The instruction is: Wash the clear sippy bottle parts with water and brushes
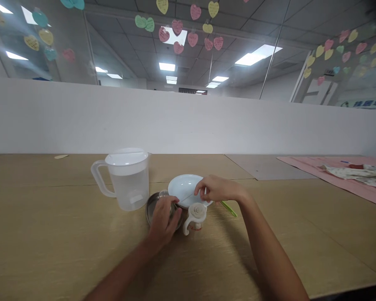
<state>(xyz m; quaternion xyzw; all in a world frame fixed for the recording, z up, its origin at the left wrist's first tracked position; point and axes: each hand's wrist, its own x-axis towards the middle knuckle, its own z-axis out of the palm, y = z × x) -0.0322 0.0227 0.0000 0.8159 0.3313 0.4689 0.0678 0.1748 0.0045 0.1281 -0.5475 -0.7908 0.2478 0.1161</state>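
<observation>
My left hand point(163, 218) is curled over a round metal bowl point(149, 209), thumb and fingers bent around something it mostly hides. A clear rounded piece point(163, 193) shows just behind its fingers. My right hand point(217, 189) hangs over a white plate point(183, 182), its fingertips pinched together. A thin pale line crosses the plate between the two hands; whether it is held, I cannot tell. In front of the plate stands a small clear container with a white lid point(197, 210), curved handle and red markings. Bright green strips point(228, 208) lie beside the plate, partly behind my right wrist.
A translucent lidded pitcher point(130, 184) stands left of the bowl. At the far right, cloths point(360, 173) lie on a pink mat point(329, 175). A flat pale piece point(61, 156) is at the back left. A white partition point(188, 123) rises behind the wooden table point(65, 234).
</observation>
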